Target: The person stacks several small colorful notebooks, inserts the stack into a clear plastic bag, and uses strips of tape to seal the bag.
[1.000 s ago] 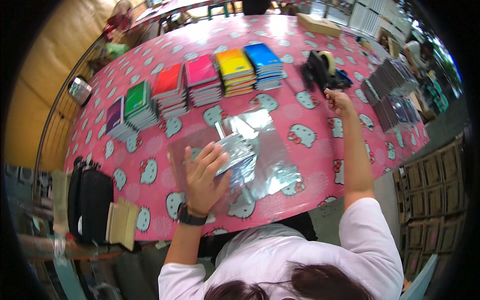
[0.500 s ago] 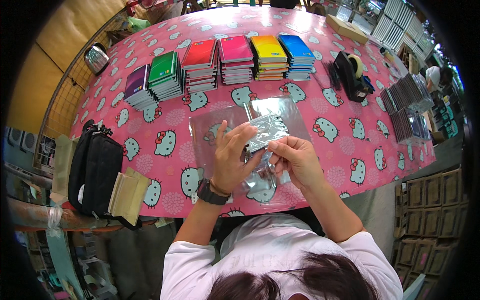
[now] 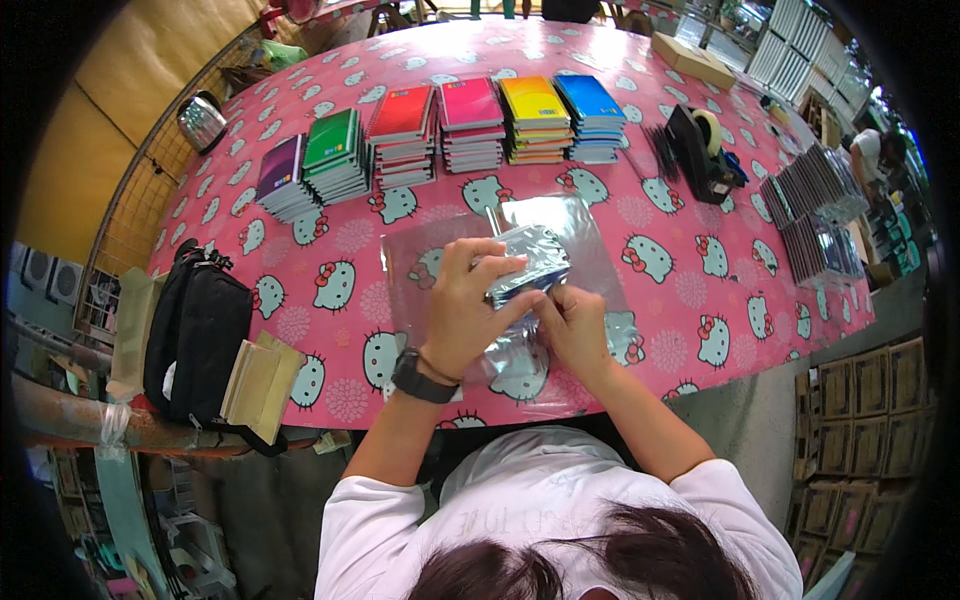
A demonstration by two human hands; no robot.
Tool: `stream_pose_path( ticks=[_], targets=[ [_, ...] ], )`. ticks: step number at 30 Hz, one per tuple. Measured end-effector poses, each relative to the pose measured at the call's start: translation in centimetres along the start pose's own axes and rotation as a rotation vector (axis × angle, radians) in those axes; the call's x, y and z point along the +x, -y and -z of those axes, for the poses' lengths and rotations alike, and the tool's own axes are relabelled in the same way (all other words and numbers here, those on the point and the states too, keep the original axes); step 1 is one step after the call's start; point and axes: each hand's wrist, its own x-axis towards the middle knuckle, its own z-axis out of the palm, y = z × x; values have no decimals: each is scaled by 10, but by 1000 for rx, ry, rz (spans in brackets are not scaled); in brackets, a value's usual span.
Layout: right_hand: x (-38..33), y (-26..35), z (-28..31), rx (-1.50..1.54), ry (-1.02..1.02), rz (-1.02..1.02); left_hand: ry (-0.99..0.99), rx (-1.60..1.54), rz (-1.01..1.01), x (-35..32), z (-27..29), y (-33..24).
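Observation:
A shiny pack wrapped in transparent plastic [image 3: 540, 250], with a dark edge at its near side, is between my hands near the middle of the table. My left hand [image 3: 462, 310], with a black watch on the wrist, grips its left side, the fingers across the top. At the near right edge, my right hand [image 3: 580, 325] is closed in a pinch on the plastic wrap, beside my left thumb. Glare hides what lies inside the wrap. Beneath the hands, large transparent plastic sheets [image 3: 405, 255] lie flat; I cannot tell whether they are bags.
Stacks of spiral notebooks [image 3: 470, 110] in several colours stand in a row beyond my hands. A tape dispenser [image 3: 705, 160] and wrapped packs [image 3: 815, 220] are at the right. On the left are a black bag [image 3: 205, 335] and a metal kettle [image 3: 200, 120]. A person [image 3: 870, 155] is at far right.
My right hand has moved in toward the pack's near edge, its fingers curled tighter. The left hand has closed further over the pack, its fingers less spread.

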Motion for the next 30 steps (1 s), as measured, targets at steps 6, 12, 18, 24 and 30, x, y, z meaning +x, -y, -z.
stream_pose_path(
  ticks=[6, 12, 18, 24, 30],
  targets=[
    [-5, -15, 34, 1202, 469, -773, -165, 50, -262, -2, -8, -13],
    [5, -22, 58, 1464, 697, -619, 103, -26, -457, -32, -1, -43],
    [38, -20, 57, 846, 784, -109, -313, -510, 283, -20, 8, -28],
    [49, 11, 46, 725, 732, -139, -42, -475, 242, 7, 2, -6],
    [66, 47, 50, 568, 292, 107, -384, -717, 246, 24, 20, -9]
  ],
)
